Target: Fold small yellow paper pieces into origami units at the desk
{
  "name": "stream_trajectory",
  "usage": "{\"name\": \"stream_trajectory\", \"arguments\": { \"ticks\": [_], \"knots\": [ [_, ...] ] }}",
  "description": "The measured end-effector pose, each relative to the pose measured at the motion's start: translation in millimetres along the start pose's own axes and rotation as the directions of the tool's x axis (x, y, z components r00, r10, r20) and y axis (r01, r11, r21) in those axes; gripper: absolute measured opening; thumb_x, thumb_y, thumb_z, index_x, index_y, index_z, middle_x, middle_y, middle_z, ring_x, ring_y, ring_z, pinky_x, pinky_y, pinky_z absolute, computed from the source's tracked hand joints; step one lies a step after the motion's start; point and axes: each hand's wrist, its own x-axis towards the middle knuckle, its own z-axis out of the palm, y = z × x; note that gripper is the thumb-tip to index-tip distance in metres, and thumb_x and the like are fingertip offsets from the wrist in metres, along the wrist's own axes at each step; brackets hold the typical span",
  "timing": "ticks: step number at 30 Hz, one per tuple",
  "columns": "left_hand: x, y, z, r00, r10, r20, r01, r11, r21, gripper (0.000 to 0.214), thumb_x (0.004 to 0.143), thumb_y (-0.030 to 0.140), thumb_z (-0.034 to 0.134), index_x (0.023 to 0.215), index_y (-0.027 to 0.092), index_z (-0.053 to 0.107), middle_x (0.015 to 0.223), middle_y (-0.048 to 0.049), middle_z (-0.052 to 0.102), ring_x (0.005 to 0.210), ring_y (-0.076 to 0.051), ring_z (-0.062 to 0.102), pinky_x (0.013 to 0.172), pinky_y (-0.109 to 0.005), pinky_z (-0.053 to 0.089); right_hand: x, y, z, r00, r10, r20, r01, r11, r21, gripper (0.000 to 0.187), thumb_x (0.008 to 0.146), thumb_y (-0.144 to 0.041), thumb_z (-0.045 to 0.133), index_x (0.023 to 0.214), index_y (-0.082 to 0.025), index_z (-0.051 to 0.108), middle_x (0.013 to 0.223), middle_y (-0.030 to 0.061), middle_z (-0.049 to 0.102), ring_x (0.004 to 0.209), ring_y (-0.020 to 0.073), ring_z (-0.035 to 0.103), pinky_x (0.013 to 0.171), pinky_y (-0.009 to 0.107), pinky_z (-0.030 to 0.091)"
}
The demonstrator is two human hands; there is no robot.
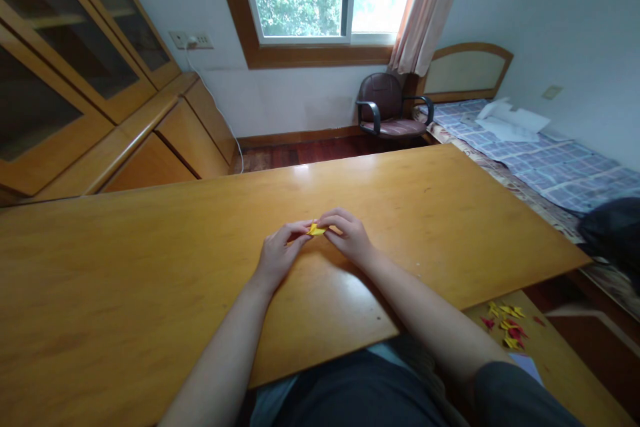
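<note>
A small yellow folded-paper piece [316, 230] is held between my two hands, just above the wooden table [175, 267]. My left hand [283, 250] pinches its left side between thumb and fingers. On the opposite side, my right hand [349, 233] grips it with thumb and bent fingers. The fingertips cover parts of the paper, so its full shape is hidden.
Several yellow and red folded-paper pieces [511, 328] lie on a lower wooden surface [560, 353] at right, near a pale sheet [526, 367]. Beyond the table stand an office chair [383, 103], a bed [545, 160] and a cabinet [165, 147].
</note>
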Motion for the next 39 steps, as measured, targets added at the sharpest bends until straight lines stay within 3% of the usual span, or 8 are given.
{"name": "stream_trajectory", "arguments": {
  "ticks": [10,14,20,39],
  "knots": [
    [0.7,-6.1,-0.9,0.997,0.038,-0.074,-0.037,0.999,0.017,0.01,0.09,0.034,0.066,0.092,0.025,0.069,0.107,-0.0042,0.077,0.099,-0.021,0.074,0.091,-0.039,0.06,4.4,-6.1,-1.1,1.0,-0.02,-0.015,0.02,1.0,-0.01,0.009,0.09,-0.021,0.065,0.098,-0.019,0.07,0.094,0.0073,0.07,0.087,0.0158,0.068,0.079,0.03,0.059],
    [2.0,-3.4,-1.9,0.994,0.051,-0.093,-0.047,0.998,0.044,0.011,0.09,0.035,0.066,0.091,0.024,0.069,0.107,-0.0042,0.077,0.099,-0.021,0.074,0.09,-0.039,0.06,4.3,-6.1,-0.5,0.999,-0.016,0.04,0.015,1.0,0.022,0.022,0.086,-0.03,0.073,0.105,-0.019,0.07,0.1,0.0089,0.07,0.088,0.0164,0.068,0.08,0.03,0.06],
    [1.1,-6.6,-1.8,0.995,0.068,-0.068,-0.063,0.995,0.082,0.011,0.091,0.034,0.065,0.091,0.023,0.068,0.107,-0.0043,0.077,0.099,-0.02,0.073,0.09,-0.037,0.059,4.1,-6.7,-0.7,0.999,-0.037,0.022,0.037,0.999,0.004,0.016,0.09,-0.028,0.069,0.103,-0.019,0.072,0.098,0.0089,0.07,0.091,0.017,0.069,0.085,0.031,0.059],
    [2.2,-3.7,-4.0,0.996,0.088,-0.019,-0.084,0.984,0.159,0.01,0.092,0.03,0.062,0.093,0.022,0.068,0.105,-0.0043,0.077,0.096,-0.018,0.074,0.088,-0.032,0.059,3.9,-6.4,-3.4,0.997,-0.06,0.046,0.065,0.992,-0.109,0.013,0.092,-0.028,0.067,0.101,-0.022,0.072,0.095,0.0082,0.071,0.086,0.0174,0.069,0.079,0.031,0.059]
  ]
}}
